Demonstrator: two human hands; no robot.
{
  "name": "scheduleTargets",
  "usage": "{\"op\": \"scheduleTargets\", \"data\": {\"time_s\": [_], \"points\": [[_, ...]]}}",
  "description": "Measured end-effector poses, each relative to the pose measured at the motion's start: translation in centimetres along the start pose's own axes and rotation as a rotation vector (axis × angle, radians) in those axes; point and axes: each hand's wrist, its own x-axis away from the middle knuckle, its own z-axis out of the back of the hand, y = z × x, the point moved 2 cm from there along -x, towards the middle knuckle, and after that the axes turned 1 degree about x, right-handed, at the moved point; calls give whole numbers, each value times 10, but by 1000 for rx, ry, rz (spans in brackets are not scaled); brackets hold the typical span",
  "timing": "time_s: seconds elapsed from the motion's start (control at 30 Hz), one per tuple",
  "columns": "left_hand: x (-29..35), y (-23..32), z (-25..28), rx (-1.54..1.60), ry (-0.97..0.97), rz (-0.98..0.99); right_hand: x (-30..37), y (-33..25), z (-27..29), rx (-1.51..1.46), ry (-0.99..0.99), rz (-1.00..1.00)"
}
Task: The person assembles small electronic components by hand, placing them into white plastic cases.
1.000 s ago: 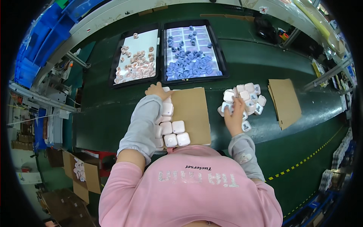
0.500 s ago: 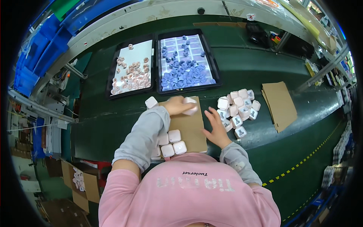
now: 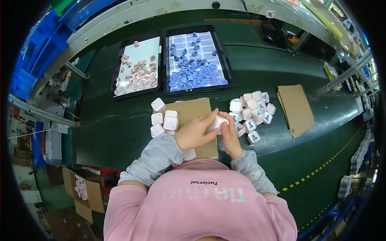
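Dark green and glossy, the worktop point(image 3: 100, 130) carried two shallow black-rimmed trays along its far side. Pale pink curled pieces point(image 3: 140, 78) lay in the left tray point(image 3: 146, 48) and blue ones point(image 3: 193, 76) in the right tray point(image 3: 225, 60), probably split by colour to prevent mixing. Nearer the person, a small white rounded-square case point(image 3: 217, 123) was held between both hands, over the right edge of a flat brown cardboard sheet point(image 3: 189, 107). Fingers of the left hand point(image 3: 196, 130) pinched its left side; those of the right hand point(image 3: 230, 138) closed on its right, a two-sided grip that likely steadied the smooth shell. Similar white cases point(image 3: 164, 119) sat at the sheet's left, some on it, some beside it. More lay heaped point(image 3: 252, 105) just beyond the right hand, seemingly for easy reach, with folded brown cardboard point(image 3: 297, 110) farther right.
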Motion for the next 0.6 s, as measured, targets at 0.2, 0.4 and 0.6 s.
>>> {"op": "scheduleTargets", "data": {"time_s": [0.2, 0.4, 0.6], "points": [[4, 11, -1, 129, -89, 223, -1, -7, -5, 484, 105, 283], [8, -10, -8, 369, -128, 141, 4, -15, 2, 422, 83, 323], [3, 7, -8, 392, -131, 146, 7, -32, -2, 564, 132, 354]]}}
